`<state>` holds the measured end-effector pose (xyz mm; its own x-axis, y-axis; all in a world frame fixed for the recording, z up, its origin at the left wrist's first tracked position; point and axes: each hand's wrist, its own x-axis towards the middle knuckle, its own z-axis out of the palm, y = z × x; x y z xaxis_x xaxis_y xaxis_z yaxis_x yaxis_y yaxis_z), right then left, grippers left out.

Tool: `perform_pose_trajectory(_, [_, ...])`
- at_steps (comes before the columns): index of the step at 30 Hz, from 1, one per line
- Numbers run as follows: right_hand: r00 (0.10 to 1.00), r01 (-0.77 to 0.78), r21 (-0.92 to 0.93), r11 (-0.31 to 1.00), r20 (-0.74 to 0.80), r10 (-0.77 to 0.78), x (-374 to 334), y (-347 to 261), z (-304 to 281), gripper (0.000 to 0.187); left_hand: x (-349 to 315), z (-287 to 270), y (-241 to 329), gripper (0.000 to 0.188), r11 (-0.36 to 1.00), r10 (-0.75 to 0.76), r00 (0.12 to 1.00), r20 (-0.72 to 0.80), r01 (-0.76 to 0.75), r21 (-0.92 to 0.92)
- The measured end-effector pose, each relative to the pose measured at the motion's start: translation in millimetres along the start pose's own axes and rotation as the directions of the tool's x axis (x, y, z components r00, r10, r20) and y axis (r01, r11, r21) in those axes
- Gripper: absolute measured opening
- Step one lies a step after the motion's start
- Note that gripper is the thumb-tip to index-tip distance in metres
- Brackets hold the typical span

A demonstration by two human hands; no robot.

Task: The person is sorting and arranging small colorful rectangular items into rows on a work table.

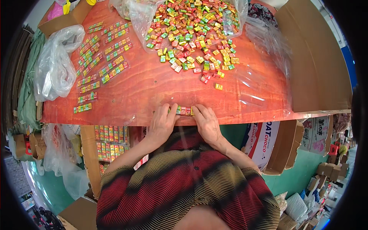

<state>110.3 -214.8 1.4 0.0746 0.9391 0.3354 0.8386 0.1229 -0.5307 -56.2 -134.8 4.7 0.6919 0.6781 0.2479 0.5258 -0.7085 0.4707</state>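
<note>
At the near edge of a red wooden table (pixel 145 88), a short row of small coloured boxes (pixel 184 110) lies between my two hands. My left hand (pixel 163 123) presses on the row's left end, fingers together. At the right end, the fingers of my right hand (pixel 207 122) close against the last box. Some of the row is hidden under my fingers. Beyond my hands a large heap of loose small boxes (pixel 191 34) in red, yellow, green and orange spills toward me. One yellow box (pixel 219 86) lies apart, nearest me.
Finished-looking rows of boxes (pixel 115 71) lie at the left, beside a clear plastic bag (pixel 55 65). Clear plastic sleeves (pixel 253 99) lie at the right, near a tall cardboard flap (pixel 318 57). Below the table edge, a carton (pixel 90 149) holds more rows.
</note>
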Motion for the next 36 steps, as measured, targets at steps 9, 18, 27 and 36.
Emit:
perform_pose_trajectory(9, [0.972, 0.084, -0.149, 0.985, 0.231, -0.048, -25.3, -11.6, 16.2, 0.074, -22.6, 10.5, -8.9, 0.057, 0.955, 0.160, 0.986, -0.051, -0.141, 0.262])
perform_pose_trajectory(18, [0.915, 0.192, -0.372, 0.908, 0.403, -0.028, -13.5, -25.3, 9.6, 0.086, -18.9, 13.8, 3.0, 0.072, 0.981, 0.005, 0.995, 0.100, -0.025, 0.194])
perform_pose_trajectory(27, [0.896, 0.195, -0.363, 0.911, 0.444, -0.015, -11.7, -25.0, 10.1, 0.090, -16.8, 18.4, 6.9, 0.072, 0.963, -0.037, 0.991, 0.132, 0.000, 0.268])
perform_pose_trajectory(36, [0.925, 0.156, -0.127, 0.980, 0.366, -0.100, -6.0, -17.8, 16.5, 0.092, -13.8, 11.4, 4.1, 0.071, 0.960, -0.038, 0.988, 0.149, -0.005, 0.278])
